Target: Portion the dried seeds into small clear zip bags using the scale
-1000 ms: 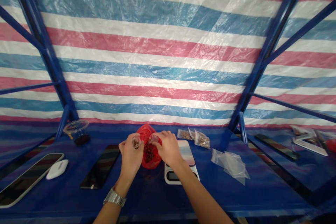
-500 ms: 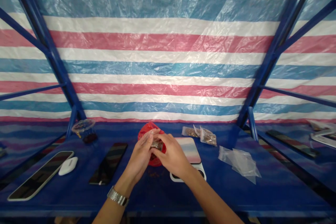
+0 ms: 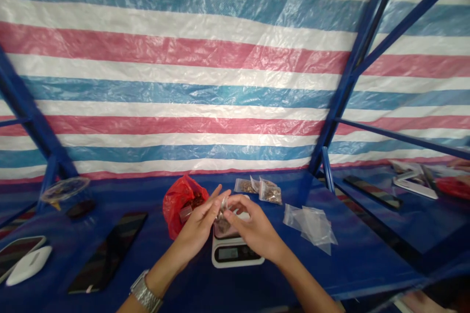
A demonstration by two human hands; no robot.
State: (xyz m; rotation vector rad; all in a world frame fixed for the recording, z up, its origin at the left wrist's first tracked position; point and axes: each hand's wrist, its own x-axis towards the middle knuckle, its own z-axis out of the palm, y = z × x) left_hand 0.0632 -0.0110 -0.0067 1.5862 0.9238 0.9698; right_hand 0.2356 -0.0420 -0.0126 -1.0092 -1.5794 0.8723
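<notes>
My left hand and my right hand meet over a white kitchen scale, pinching a small clear bag with dark brown contents between their fingertips. The bag hangs just above the scale's platform. A red plastic bag holding dark pieces sits open just left of my left hand. I wear a metal watch on the left wrist.
Two filled small bags lie behind the scale, a pile of empty clear bags to its right. A black phone, a white mouse, a tablet and a clear lidded cup lie left. Blue frame posts stand behind.
Both hands moved from over the red bag rightward to above the scale, carrying the small bag. The camera view shifted right.
</notes>
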